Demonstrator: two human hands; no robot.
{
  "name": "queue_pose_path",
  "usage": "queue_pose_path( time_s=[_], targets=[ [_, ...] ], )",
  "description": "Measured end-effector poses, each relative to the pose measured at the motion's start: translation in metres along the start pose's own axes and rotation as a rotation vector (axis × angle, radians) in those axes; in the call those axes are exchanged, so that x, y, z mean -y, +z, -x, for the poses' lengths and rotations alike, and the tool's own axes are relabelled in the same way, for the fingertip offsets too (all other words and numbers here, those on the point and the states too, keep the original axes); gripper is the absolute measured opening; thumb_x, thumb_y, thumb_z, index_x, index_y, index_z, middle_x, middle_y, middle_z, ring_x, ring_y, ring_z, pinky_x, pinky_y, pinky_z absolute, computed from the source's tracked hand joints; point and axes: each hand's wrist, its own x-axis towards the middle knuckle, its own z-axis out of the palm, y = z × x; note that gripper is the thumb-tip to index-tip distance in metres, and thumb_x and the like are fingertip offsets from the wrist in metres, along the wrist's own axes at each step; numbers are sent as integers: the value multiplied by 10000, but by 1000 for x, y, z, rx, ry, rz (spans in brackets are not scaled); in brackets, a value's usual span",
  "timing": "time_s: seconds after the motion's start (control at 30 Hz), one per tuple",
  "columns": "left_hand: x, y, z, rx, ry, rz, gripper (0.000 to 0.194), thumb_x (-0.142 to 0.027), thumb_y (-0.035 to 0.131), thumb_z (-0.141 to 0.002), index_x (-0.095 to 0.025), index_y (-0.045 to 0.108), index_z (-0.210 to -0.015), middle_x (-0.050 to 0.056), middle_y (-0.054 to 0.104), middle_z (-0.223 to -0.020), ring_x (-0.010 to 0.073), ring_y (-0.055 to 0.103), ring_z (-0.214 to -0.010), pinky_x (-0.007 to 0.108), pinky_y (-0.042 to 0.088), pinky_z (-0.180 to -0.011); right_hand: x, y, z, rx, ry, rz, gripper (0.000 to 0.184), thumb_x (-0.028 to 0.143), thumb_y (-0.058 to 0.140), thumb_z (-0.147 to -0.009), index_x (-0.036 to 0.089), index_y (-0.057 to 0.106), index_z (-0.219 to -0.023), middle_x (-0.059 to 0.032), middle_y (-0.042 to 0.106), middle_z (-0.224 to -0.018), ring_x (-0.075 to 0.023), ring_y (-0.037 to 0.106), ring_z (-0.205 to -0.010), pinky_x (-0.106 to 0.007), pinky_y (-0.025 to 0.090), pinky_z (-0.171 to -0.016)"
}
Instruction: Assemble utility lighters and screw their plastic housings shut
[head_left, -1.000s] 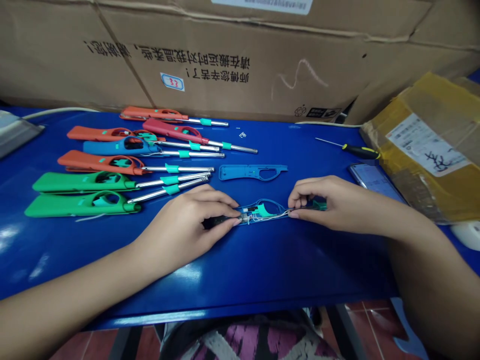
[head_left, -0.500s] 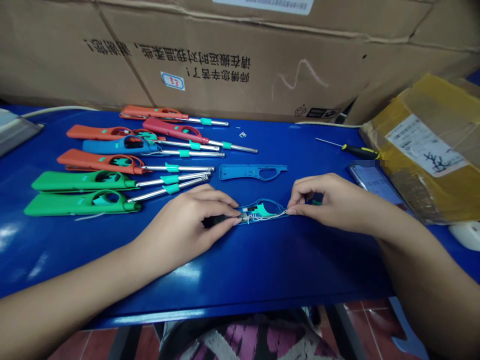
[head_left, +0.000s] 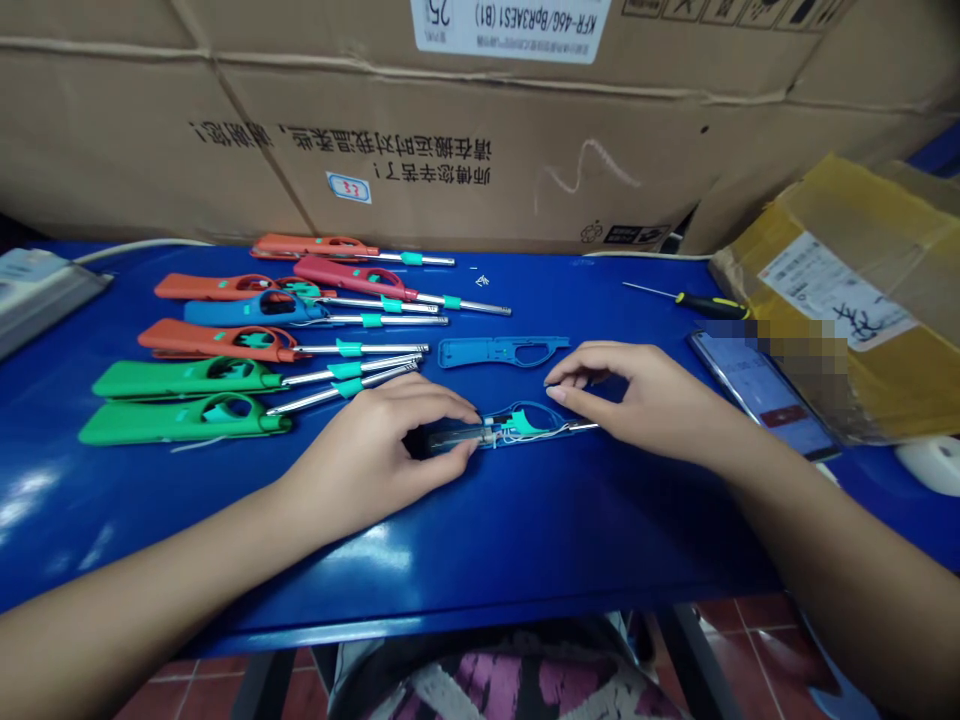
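A blue half shell of an opened gas lighter (head_left: 556, 442) lies flat, with a clear fuel tank (head_left: 454, 437), a teal trigger (head_left: 519, 424) and thin white wires inside. My left hand (head_left: 390, 440) holds its tank end between the thumb and fingers. Over the metal tube end hovers my right hand (head_left: 622, 388), its fingers loosely curled, the thumb slightly apart from the index finger, and nothing visible between them. Just behind lies the matching blue cover half (head_left: 487, 350).
Several coloured lighters, among them a green lighter (head_left: 172, 420), lie at left. Tiny screws (head_left: 481, 281) are farther back. A screwdriver (head_left: 709, 303), a phone (head_left: 757, 390) and a taped carton (head_left: 810, 300) sit at right. A large cardboard box (head_left: 450, 200) stands behind.
My right hand has let go of the wire at the tube end and lifted up and away, uncovering the metal tube. My left hand's grip has loosened a little, showing more of the tank.
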Motion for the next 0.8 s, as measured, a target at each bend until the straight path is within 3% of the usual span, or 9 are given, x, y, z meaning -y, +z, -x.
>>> queue_pose_path(
  time_s=[0.2,0.4,0.6,0.8],
  targets=[
    [4,3,0,-12,-28,-3,156,-270,662,-948,-229,754,-1067,25,766,-1030,190,682,-953,346,528,-881,2,15,-2,21,-160,35,184,317,717,-882,211,721,-1032,-42,695,-965,-180,646,-907,-323,501,-838],
    [6,5,0,-4,-17,31,142,-237,657,-950,-232,752,-1055,21,769,-1030,184,677,-942,346,521,-875,9,28,0,-42,-199,128,180,290,706,-899,229,693,-1069,-44,678,-985,-205,627,-957,-377,442,-876],
    [4,4,0,-12,-20,32,155,-221,648,-943,-224,750,-1061,37,764,-1023,197,677,-940,359,526,-866,14,25,3,-35,-481,244,110,263,623,-942,257,728,-975,-33,671,-952,-207,584,-954,-409,358,-866],
    [3,4,0,-6,-2,31,161,-244,689,-915,-224,740,-1067,36,752,-1057,201,674,-986,368,527,-917,12,25,3,-11,-485,299,136,280,609,-954,245,721,-1023,-45,668,-975,-213,572,-965,-403,352,-851]
  ],
)
